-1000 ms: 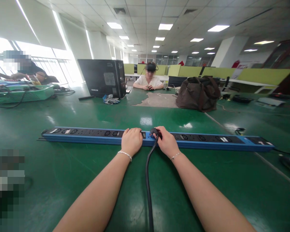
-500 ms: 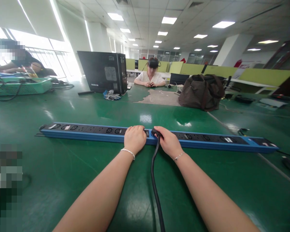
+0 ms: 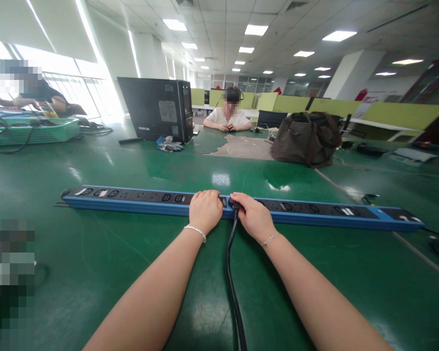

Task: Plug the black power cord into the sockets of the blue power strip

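Note:
A long blue power strip (image 3: 153,208) with a black socket face lies crosswise on the green table (image 3: 106,273). My left hand (image 3: 205,210) is wrapped over the strip just left of its middle. Close beside it, my right hand (image 3: 255,214) grips the black plug (image 3: 234,202) of a thick power cord (image 3: 231,273) at the strip's middle. The plug is against the socket face; how deep it sits I cannot tell. From the plug the cord runs down between my forearms to the lower edge of the view.
Beyond the strip stand a black computer case (image 3: 153,109), grey-blue gloves (image 3: 169,144) and a brown bag (image 3: 303,141). A green basket (image 3: 54,131) of cables sits at the left, near one person. Another person (image 3: 227,119) sits across the table.
My right hand has turned slightly with the plug, and the cord below it has swung a little to the left. My left hand stays on the strip.

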`<state>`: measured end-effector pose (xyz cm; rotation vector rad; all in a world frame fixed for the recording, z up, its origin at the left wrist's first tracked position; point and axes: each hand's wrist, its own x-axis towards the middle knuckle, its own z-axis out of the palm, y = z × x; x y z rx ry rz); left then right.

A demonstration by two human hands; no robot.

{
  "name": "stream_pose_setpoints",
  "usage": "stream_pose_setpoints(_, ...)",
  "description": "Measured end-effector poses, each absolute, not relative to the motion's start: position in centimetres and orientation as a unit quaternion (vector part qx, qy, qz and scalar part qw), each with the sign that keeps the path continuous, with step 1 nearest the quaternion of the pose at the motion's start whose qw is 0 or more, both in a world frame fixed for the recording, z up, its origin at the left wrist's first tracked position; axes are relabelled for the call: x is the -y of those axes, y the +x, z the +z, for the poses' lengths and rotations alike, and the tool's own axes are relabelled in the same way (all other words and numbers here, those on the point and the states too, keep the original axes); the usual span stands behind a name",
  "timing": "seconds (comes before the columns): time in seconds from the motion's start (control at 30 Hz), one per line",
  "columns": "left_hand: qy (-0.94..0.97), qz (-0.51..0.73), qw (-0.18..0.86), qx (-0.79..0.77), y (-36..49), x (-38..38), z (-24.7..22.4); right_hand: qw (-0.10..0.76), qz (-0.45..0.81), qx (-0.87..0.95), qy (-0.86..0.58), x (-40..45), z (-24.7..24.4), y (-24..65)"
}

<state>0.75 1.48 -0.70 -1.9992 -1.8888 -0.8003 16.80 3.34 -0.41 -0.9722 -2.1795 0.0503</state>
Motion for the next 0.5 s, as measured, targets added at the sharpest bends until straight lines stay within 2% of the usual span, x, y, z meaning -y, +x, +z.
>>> stream_pose_setpoints(0.23, -0.690, -0.283, 0.141, 0.651, 0.75, -1.44, -0.79, 0.339, -0.008, 0.852, -0.400, -2.96, -0.03, 16.57)
stream_pose_setpoints(0.5, -0.687, -0.287, 0.129, 0.655, 0.86, -1.48, -0.68, 0.351, -0.030, 0.833, -0.427, -2.47, -0.20, 15.84)
